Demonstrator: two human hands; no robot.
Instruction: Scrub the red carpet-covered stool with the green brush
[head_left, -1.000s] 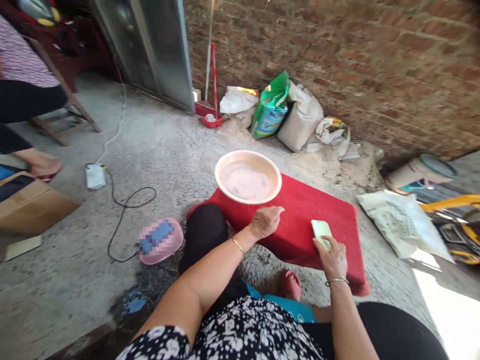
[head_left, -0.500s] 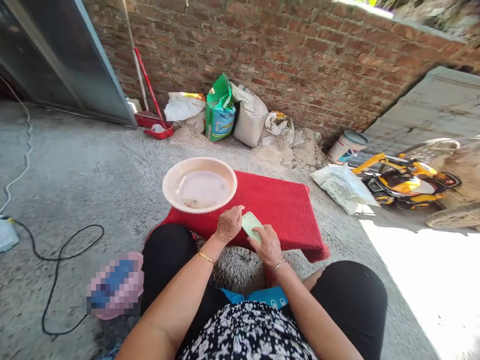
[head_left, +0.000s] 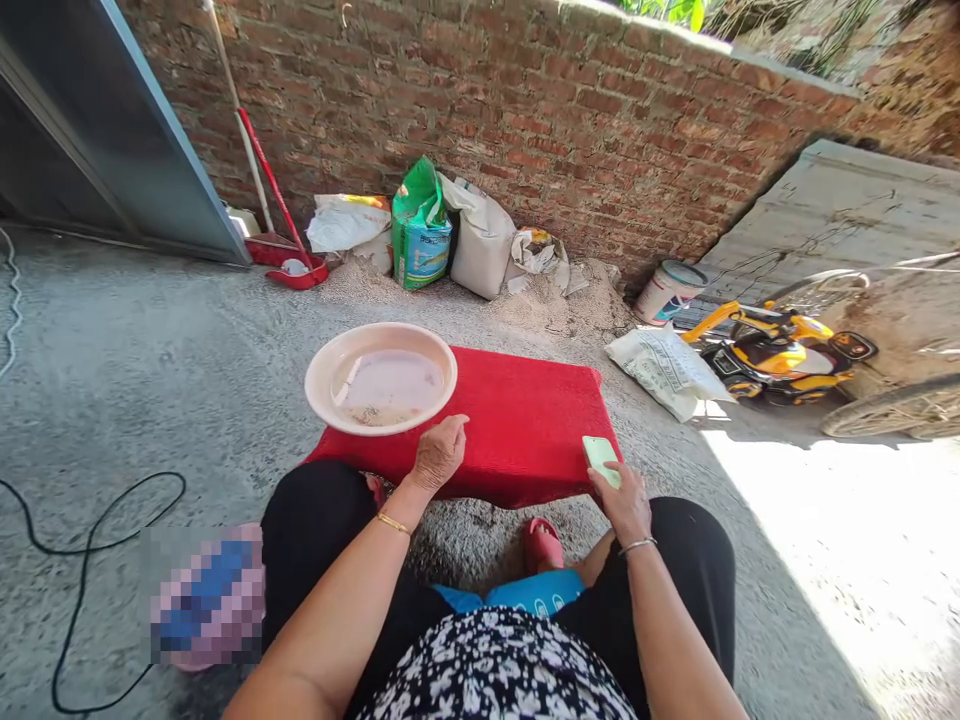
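Note:
A pale green phone (head_left: 600,457) is gripped in my right hand (head_left: 627,500), low over the right front corner of the red cloth (head_left: 525,420) that covers a small table. My left hand (head_left: 439,455) is closed, its fingers curled together above the cloth's front part. What it holds, if anything, is hidden. Beside that hand, on the table's left end, stands a wide cream basin (head_left: 315,395) with cloudy water (head_left: 394,380) and some dark bits in it.
Bags, among them a green one (head_left: 421,235), lean on the brick wall. A red dustpan (head_left: 300,275), a bucket (head_left: 670,290), a white sack (head_left: 670,368) and a yellow toy digger (head_left: 787,355) stand around. A black cable (head_left: 94,530) and a blurred pink thing (head_left: 214,600) lie at left.
My right hand has carried the phone to the right, away from my left hand, to the table's right corner. The left hand stays closed near the basin. The view has shifted slightly.

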